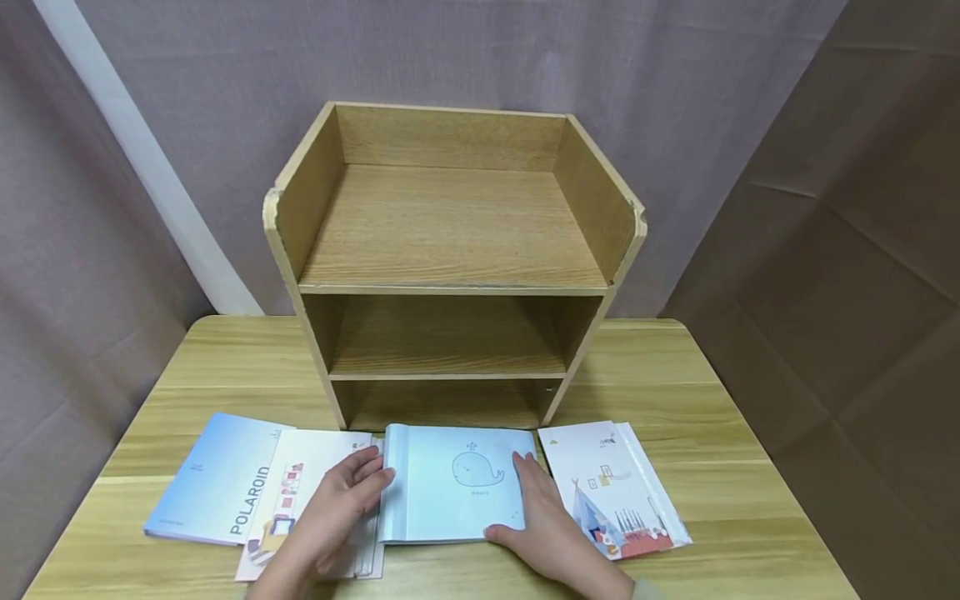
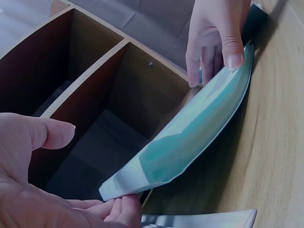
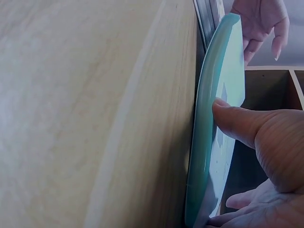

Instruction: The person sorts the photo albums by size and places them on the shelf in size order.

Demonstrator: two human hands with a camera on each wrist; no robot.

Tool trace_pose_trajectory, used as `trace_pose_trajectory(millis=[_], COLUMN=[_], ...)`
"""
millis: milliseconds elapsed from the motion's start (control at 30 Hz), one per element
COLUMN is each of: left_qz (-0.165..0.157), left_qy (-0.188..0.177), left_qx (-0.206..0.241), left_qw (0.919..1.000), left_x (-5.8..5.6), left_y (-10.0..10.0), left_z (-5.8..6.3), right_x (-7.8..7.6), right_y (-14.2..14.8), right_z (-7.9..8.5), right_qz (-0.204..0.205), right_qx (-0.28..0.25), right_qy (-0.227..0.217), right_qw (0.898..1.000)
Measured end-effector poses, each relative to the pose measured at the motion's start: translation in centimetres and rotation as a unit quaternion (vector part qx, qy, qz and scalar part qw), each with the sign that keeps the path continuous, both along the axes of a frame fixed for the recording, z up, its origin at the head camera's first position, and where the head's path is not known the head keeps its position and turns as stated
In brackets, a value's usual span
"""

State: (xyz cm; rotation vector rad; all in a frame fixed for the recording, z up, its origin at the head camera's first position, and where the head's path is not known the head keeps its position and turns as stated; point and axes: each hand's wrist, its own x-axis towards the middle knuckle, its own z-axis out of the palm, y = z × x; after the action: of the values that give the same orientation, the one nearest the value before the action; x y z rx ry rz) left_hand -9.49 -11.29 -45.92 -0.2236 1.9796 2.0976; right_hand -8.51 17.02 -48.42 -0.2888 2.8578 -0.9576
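Note:
A light blue album (image 1: 457, 500) with a whale drawing on its cover lies in front of the wooden shelf, between both hands. My left hand (image 1: 341, 504) is at its left end. In the left wrist view, the fingertips touch the album's end while the thumb (image 2: 59, 133) stands raised apart from it. Over the front right corner reaches my right hand (image 1: 543, 525), fingers extended along the right edge. Its thumb (image 3: 232, 116) rests on the cover near the front edge in the right wrist view.
The wooden shelf (image 1: 453, 290) stands behind, with an open top and two compartments below. To the left, a white illustrated album (image 1: 322, 454) overlaps a blue POLAROID album (image 1: 217, 479). Another white album (image 1: 600, 467) with a tent picture lies right. All rest on the wooden table (image 1: 720, 517).

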Motion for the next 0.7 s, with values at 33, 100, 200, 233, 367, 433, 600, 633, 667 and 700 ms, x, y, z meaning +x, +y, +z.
trace_pose_trajectory(millis=[33,100,200,233,367,433,600,633,667,700], left_qz=[-0.003,-0.008,-0.008,-0.006,0.007,0.000,-0.034,-0.040,-0.044,-0.046], left_qy=[0.000,0.003,0.009,0.009,0.019,0.047,0.117,0.122,0.125,0.125], left_qx=[-0.002,-0.010,-0.030,-0.036,-0.068,-0.103,-0.206,-0.217,-0.226,-0.230], left_qw=[1.0000,0.9999,0.9995,0.9993,0.9975,0.9936,0.9709,0.9677,0.9649,0.9642], left_x=[0.0,0.1,0.1,0.1,0.1,0.1,0.6,0.8,0.9,1.1], left_y=[0.1,0.2,0.5,0.6,1.3,1.6,2.5,2.6,2.7,2.7], left_z=[0.0,0.0,0.1,0.2,0.3,0.2,-0.7,-0.9,-1.1,-1.2], right_x=[0.0,0.0,0.0,0.0,0.0,0.0,0.1,0.1,0.1,0.1], right_y=[0.0,0.0,0.0,0.0,0.0,0.0,-0.1,-0.1,-0.1,0.0], right_z=[0.1,0.1,0.1,0.1,-0.1,-0.2,-0.3,-0.3,-0.3,-0.3], right_qz=[0.000,0.001,0.004,0.004,0.004,0.005,0.004,0.003,0.003,0.003], right_qx=[0.000,-0.001,-0.002,-0.003,-0.004,-0.004,0.001,0.001,0.002,0.001], right_qy=[-0.001,-0.001,0.001,0.001,-0.003,-0.008,-0.017,-0.017,-0.016,-0.015], right_qw=[1.000,1.000,1.000,1.000,1.000,1.000,1.000,1.000,1.000,1.000])
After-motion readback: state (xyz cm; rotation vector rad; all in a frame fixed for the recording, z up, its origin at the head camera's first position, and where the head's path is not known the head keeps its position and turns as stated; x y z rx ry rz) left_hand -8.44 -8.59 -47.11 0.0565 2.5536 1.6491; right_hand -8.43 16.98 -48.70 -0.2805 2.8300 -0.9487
